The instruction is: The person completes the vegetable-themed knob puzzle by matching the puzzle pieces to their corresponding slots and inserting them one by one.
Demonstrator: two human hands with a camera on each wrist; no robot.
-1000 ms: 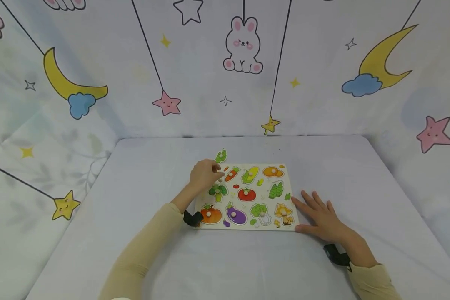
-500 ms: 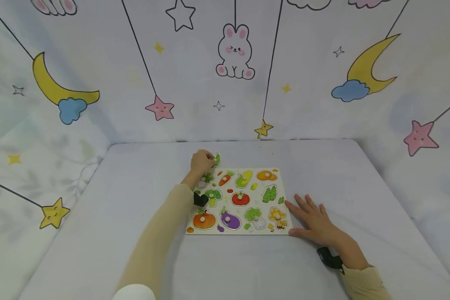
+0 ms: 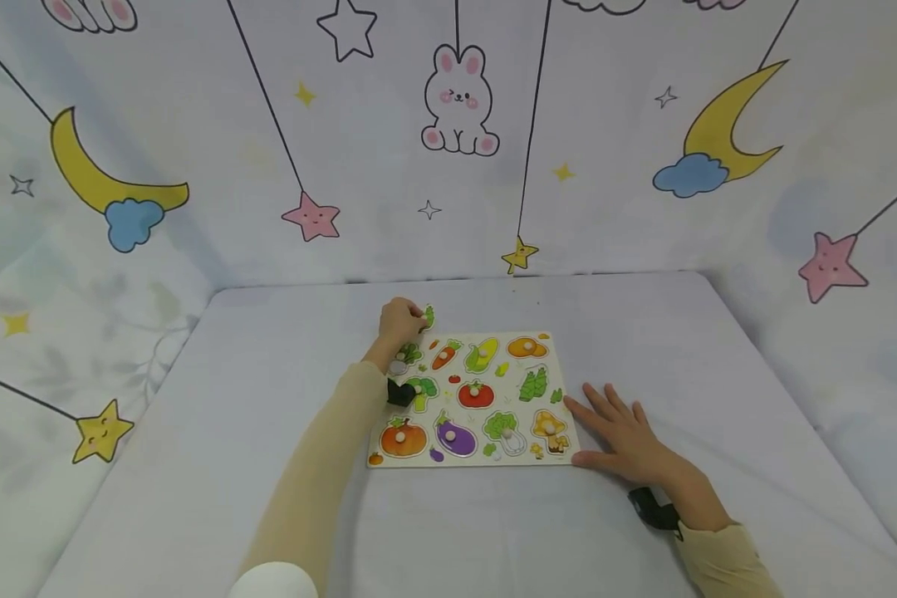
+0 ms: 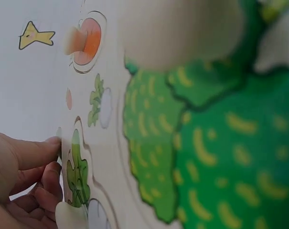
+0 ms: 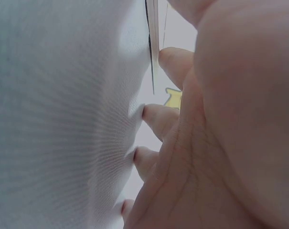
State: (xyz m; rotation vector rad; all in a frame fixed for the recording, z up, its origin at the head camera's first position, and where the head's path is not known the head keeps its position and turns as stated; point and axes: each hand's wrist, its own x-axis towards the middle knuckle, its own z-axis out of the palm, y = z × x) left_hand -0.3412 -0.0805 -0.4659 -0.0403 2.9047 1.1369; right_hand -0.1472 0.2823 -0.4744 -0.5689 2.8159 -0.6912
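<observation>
Beyond the far left corner of the wooden vegetable puzzle board (image 3: 448,458), my left hand (image 3: 400,322) pinches a green vegetable puzzle piece (image 3: 429,316) between thumb and fingertips. The piece looks narrow and tilted in the head view. In the left wrist view the curled fingers (image 4: 25,157) show past the board's edge, with a large broccoli piece (image 4: 216,157) close to the camera. My right hand (image 3: 628,440) lies with fingers spread at the board's right side, index fingertip and thumb at its edge. A green picture without a knob (image 3: 533,384) shows on the board's right.
Several knobbed pieces sit in the board, among them a tomato (image 3: 476,394), an eggplant (image 3: 456,438), a pumpkin (image 3: 404,440) and a mushroom (image 3: 550,428). A white cloth covers the table (image 3: 478,531). Behind it hangs a printed backdrop (image 3: 389,133).
My left hand has moved from over the board's far left part to just beyond it and taken hold of the green piece. The right hand stays at the board's edge; the head view shifts slightly.
</observation>
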